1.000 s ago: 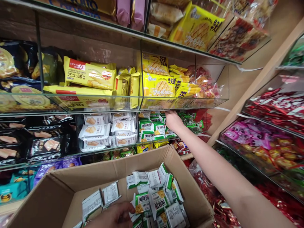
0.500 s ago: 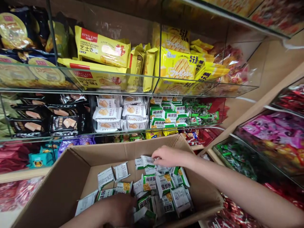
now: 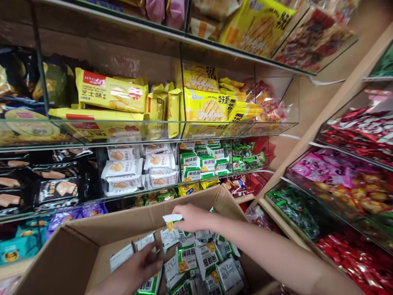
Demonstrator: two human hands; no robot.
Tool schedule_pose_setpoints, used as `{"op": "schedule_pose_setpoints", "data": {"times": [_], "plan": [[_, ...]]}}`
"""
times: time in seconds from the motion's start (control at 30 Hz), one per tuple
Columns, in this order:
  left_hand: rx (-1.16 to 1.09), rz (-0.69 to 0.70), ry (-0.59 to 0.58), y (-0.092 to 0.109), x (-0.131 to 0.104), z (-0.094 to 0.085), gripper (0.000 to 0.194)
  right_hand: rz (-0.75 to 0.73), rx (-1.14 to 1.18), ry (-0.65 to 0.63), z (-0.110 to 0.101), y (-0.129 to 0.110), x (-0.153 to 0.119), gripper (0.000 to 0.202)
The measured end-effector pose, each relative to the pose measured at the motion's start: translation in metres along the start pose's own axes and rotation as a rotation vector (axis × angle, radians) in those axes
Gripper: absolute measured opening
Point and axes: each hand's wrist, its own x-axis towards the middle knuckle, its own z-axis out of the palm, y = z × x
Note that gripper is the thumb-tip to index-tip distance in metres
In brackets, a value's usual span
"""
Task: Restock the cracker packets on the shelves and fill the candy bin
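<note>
A green-and-white snack packet [image 3: 172, 221] is pinched in the fingertips of my right hand [image 3: 192, 218], above the back part of an open cardboard box [image 3: 89, 231]. Inside the box, several more such packets [image 3: 188, 258] lie loosely heaped, some with their pale backs up. My left hand [image 3: 138, 264], slightly blurred, hovers low over the packets at the left of the heap, its fingers apart. A green packet [image 3: 149, 284] shows just below those fingers; whether they touch it I cannot tell.
Behind the box, a glass-fronted shelf holds stacked green-and-white packets [image 3: 206, 163], white packets [image 3: 123, 167] and black packets [image 3: 58, 190]. Yellow packets [image 3: 112, 92] fill the tier above. Slanted bins of pink sweets [image 3: 327, 166] and red sweets [image 3: 346, 256] stand to the right.
The view has tilted upward and shifted. My right hand has lifted a packet off the heap. My left hand has moved from the front middle of the heap toward the left, and its fingers now show.
</note>
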Motion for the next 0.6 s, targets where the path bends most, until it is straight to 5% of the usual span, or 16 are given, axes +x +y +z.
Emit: {"op": "schedule_pose_setpoints", "data": {"times": [0.13,0.2,0.4,0.53,0.6], "plan": [[-0.443,0.067,0.015,0.030,-0.001,0.008,0.046,0.073,0.984,0.029,-0.017,-0.011,-0.011,0.030],[-0.573,0.081,0.080,0.040,-0.003,0.012,0.040,0.114,1.196,0.036,-0.018,-0.012,-0.013,0.036],[-0.734,0.088,0.166,0.052,-0.012,0.010,0.038,0.101,1.193,0.161,-0.014,-0.015,-0.013,0.042],[-0.865,0.072,0.244,0.052,-0.014,0.012,0.042,0.039,1.269,0.031,-0.017,-0.022,-0.014,0.049],[-0.833,0.086,0.274,0.050,-0.013,0.014,0.040,-0.020,1.123,0.062,-0.020,-0.023,-0.017,0.043]]}}
